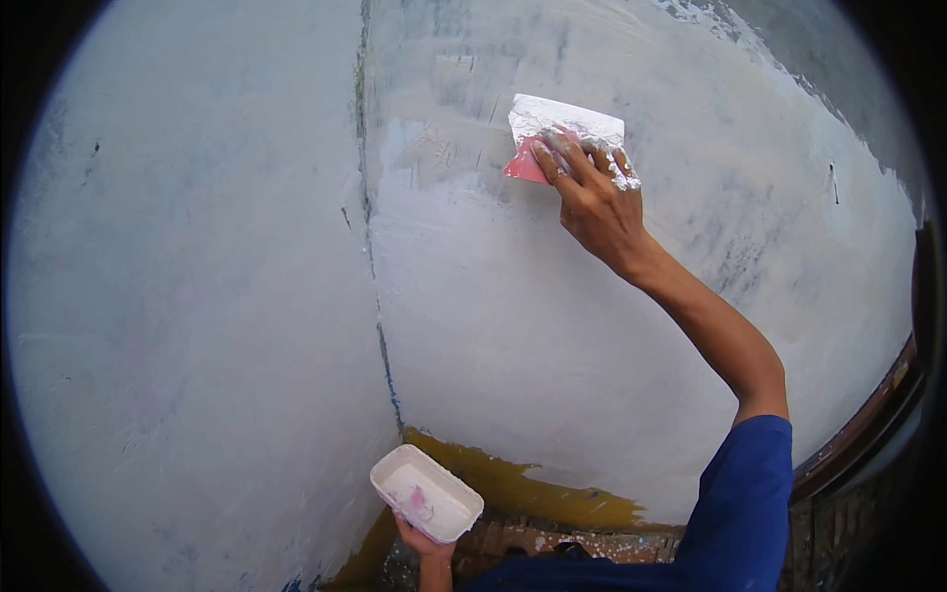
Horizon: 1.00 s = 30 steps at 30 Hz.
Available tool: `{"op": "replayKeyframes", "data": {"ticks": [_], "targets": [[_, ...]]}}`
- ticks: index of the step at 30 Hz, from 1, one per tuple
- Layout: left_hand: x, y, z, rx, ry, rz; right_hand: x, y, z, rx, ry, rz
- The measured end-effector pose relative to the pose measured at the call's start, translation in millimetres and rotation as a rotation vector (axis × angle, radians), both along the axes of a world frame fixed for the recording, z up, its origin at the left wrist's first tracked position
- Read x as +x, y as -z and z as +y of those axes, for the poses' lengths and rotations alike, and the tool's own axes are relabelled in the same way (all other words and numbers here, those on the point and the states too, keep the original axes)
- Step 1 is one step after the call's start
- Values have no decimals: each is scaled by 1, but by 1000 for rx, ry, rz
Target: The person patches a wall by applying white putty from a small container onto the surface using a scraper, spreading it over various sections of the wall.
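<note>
Scraper, pink with a white-smeared blade, looks pressed to the right-hand wall at 1 o'clock. Right hand is clamped on it, fingers slightly fanned, white gunk around the tips. Left hand holds a pale tub near 6 o'clock; most of those fingers are hidden, so I can't tell how they're spread. Some white paste in there, plus a pinkish patch.

Progress-wise, I'd say well along: both walls look mostly pale and coated. Seemingly left: dark streaks near 12, smudges around 3, grey area at 2, and the corner seam from 11 to 7.
</note>
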State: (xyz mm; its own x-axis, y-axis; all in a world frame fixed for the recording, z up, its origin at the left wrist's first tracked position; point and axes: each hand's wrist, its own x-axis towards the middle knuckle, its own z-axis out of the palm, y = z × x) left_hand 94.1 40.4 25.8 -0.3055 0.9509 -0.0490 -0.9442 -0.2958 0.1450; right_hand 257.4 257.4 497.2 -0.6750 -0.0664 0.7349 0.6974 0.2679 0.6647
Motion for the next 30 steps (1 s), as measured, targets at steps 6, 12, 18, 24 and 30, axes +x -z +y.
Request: {"op": "replayKeyframes", "data": {"ticks": [6, 12, 18, 24, 30], "targets": [[6, -3, -4, -19, 16, -35, 11, 81, 18, -190, 138, -223], [2, -12, -4, -32, -24, 9, -37, -10, -38, -196, -95, -28], [5, -5, -3, -32, -20, -49, -9, -67, 8, 5, 36, 79], [7, 2, -7, -33, -12, -36, 9, 86, -3, -301, 67, -212], [0, 2, -7, -30, -23, -5, 4, 35, -33, -345, -110, -49]]}}
